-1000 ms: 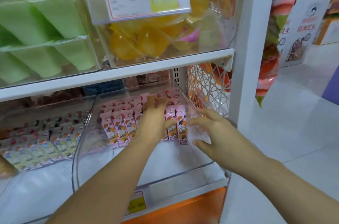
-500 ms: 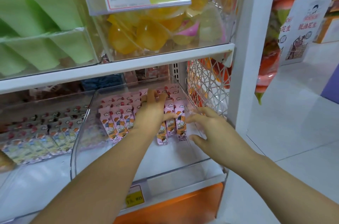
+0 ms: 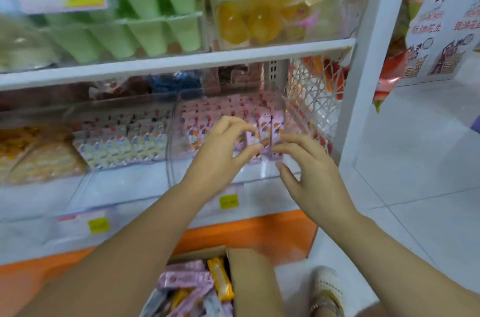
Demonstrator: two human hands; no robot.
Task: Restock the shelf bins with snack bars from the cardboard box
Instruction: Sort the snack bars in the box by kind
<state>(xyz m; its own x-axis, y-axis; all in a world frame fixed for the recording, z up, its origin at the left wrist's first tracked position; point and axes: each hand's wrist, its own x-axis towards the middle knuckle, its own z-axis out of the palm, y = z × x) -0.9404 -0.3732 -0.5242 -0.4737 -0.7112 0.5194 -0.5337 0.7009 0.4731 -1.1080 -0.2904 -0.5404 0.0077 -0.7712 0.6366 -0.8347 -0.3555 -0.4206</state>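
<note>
A clear shelf bin (image 3: pixel 172 140) on the lower shelf holds rows of upright pink snack bars (image 3: pixel 275 119). My left hand (image 3: pixel 226 147) hovers at the front row, fingers loosely curled, thumb tip close to a pink bar. My right hand (image 3: pixel 309 171) is beside it on the right, its fingertips touching the front right bars. Neither hand clearly grips a bar. Below, between my arms, the cardboard box (image 3: pixel 249 277) stands open on the floor with pink and orange snack bars (image 3: pixel 189 280) inside.
The bin to the left holds pale-wrapped bars (image 3: pixel 119 140). Green cups (image 3: pixel 155 31) and yellow jellies (image 3: pixel 249 20) fill the upper shelf. A white lattice panel (image 3: pixel 311 98) closes the shelf's right side. My shoe (image 3: pixel 327 288) is beside the box on the tiled floor.
My left hand has lifted off the pink bars and drawn back to the front row; the right hand has closed in beside it. The view has dropped, so the cardboard box now shows.
</note>
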